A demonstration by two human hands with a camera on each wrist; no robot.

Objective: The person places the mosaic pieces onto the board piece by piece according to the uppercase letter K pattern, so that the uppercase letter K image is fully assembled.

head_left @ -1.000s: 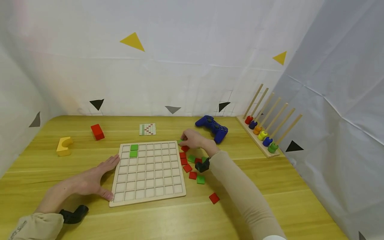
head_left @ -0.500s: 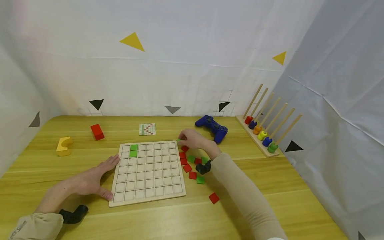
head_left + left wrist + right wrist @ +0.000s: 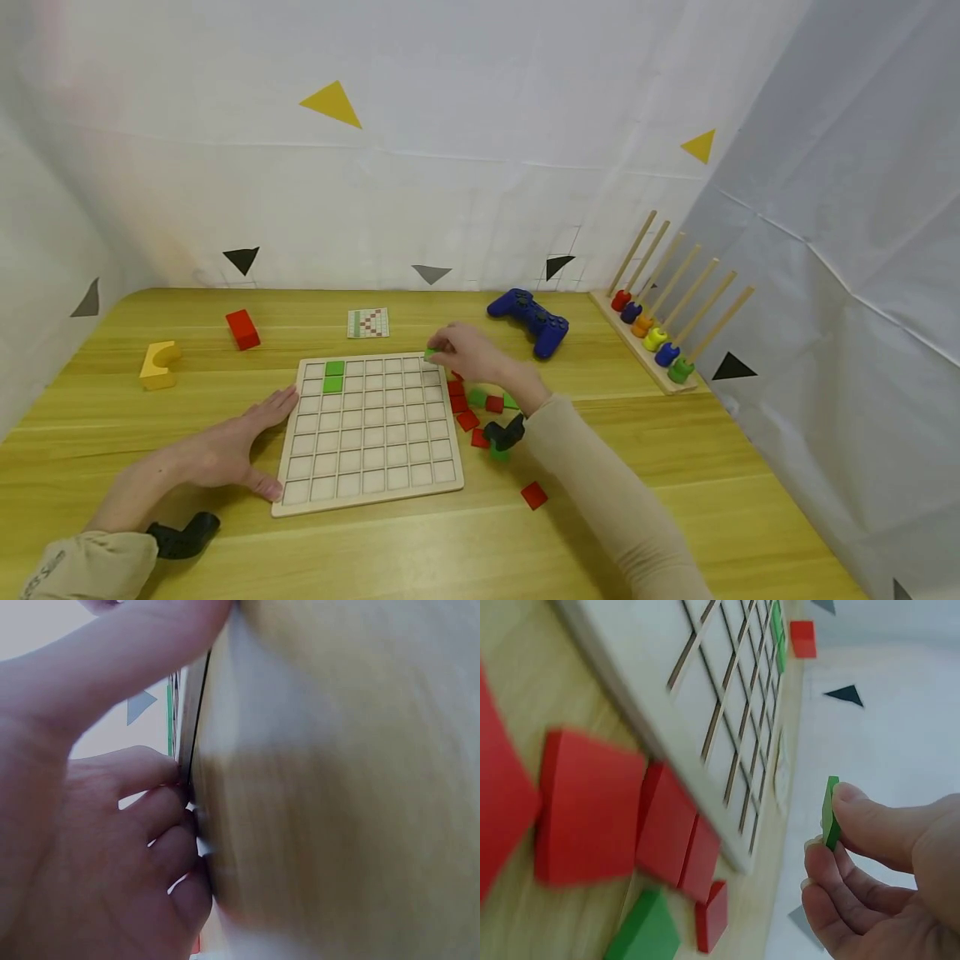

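A wooden grid board (image 3: 375, 437) lies on the table, with two green tiles (image 3: 333, 384) set in its second column at the far end. My left hand (image 3: 221, 450) is spread along the board's left edge, thumb and fingers touching it. Over the board's far right corner, my right hand (image 3: 472, 354) pinches a green tile between thumb and fingers. The right wrist view shows that pinched tile (image 3: 830, 814) on edge, raised off the board. Loose red tiles (image 3: 458, 404) and green tiles (image 3: 477, 397) lie to the right of the board, some partly hidden by the right arm.
Behind the board lies a small pattern card (image 3: 368, 323). A blue game controller (image 3: 529, 322) sits beyond the right hand, and a peg stand (image 3: 648, 340) with coloured beads stands far right. At left are a red block (image 3: 243, 330) and a yellow arch block (image 3: 159, 367).
My right hand has moved left from beside the board to above its far right corner, carrying a green tile. The left hand and the board look unmoved.
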